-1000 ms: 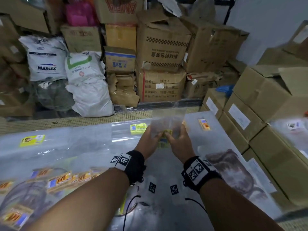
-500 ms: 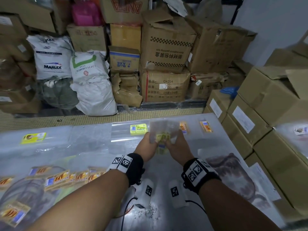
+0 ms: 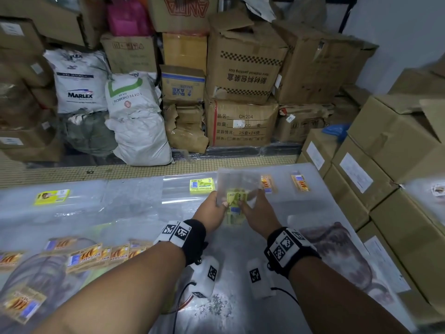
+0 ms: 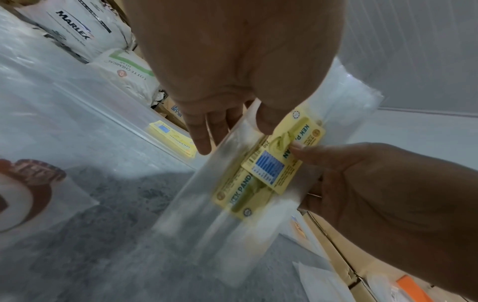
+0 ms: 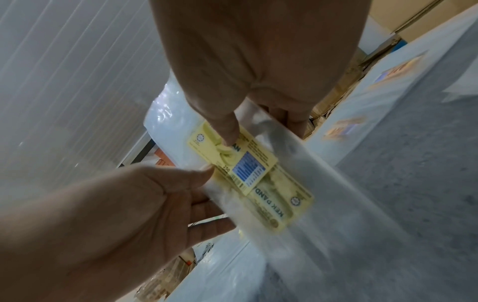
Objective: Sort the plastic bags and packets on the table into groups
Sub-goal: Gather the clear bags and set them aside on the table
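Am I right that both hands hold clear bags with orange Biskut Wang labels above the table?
Not quite: the labels are yellow and read Kek Pandan, as both wrist views show. The left hand and right hand do hold the clear bags above the table.

Bare forearms — black wristbands (image 3: 192, 235) carrying white square-coded tags, thin black cables (image 3: 179, 307) trailing below.

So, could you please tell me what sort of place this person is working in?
Most likely a storeroom or packing warehouse. Cardboard boxes are stacked against the back and right side, white sacks lean beside them, and the table is covered with clear labelled packets.
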The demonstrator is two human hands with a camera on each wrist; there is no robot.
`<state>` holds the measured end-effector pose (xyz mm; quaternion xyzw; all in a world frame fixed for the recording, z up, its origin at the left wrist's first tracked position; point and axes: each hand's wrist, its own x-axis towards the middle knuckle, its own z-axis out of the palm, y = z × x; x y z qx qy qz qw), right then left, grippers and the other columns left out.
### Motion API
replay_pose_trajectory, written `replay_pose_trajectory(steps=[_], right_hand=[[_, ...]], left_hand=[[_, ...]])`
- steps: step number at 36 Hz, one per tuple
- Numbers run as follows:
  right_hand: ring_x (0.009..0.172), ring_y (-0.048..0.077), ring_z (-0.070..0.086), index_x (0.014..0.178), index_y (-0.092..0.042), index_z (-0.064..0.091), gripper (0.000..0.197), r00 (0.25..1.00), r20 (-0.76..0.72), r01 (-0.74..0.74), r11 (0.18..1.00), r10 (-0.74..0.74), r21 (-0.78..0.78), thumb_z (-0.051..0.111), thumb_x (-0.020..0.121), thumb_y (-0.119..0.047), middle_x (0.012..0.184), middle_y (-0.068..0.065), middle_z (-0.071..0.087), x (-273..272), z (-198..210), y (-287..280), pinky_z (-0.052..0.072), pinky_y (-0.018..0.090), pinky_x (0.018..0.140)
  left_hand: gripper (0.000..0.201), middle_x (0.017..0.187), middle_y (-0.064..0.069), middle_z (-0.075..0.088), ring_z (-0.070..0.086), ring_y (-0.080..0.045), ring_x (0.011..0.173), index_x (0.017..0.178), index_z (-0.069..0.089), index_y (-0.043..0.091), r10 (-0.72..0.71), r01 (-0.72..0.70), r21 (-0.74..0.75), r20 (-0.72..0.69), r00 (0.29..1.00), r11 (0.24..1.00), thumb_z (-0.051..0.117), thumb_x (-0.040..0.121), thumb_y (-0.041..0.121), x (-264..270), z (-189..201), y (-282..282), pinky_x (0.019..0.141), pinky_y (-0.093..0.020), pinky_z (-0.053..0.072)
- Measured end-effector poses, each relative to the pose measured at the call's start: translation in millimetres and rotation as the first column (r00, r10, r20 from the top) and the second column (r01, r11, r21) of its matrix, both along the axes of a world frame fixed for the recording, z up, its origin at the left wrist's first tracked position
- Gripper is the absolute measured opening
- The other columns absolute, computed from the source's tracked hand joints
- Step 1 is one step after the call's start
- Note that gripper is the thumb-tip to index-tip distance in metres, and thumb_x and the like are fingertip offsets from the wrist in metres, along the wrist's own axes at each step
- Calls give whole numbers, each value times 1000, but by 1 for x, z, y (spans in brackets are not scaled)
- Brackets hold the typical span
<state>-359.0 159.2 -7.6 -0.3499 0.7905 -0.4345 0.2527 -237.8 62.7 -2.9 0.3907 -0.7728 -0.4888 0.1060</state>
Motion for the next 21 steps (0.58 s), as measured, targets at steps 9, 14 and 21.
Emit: replay_pose_trajectory(steps=[9, 14, 21], right_hand=[[93, 23, 71, 110, -10, 60, 19, 965, 258, 87, 989, -55, -118, 62, 94, -20, 104, 9, 72, -8, 0, -16, 58, 49, 83], [94, 25, 72, 119, -5, 57, 31, 916, 395, 139, 978, -68, -156, 67, 90, -11, 106, 10, 73, -8, 2, -15, 58, 49, 85], [106, 25, 56, 130, -7, 42, 63, 943, 160, 306, 949, -291, -81, 79, 79, -15, 118, 6, 53, -26, -3, -8, 46, 39, 94]], left_hand=[[19, 109, -3, 68, 65, -21, 100, 111, 53, 19, 25, -23, 71, -21, 999, 997, 63, 95, 22, 5, 7, -10, 90, -43, 55], [11, 93, 2, 67, 63, -14, 80, 101, 56, 22, -19, 21, -41, 50, 999, 999, 64, 94, 18, 16, 16, -21, 72, -29, 53], [32, 103, -7, 69, 63, -28, 93, 126, 52, 21, -117, 289, -394, 405, 907, 872, 55, 95, 18, 19, 33, -42, 82, -36, 52]])
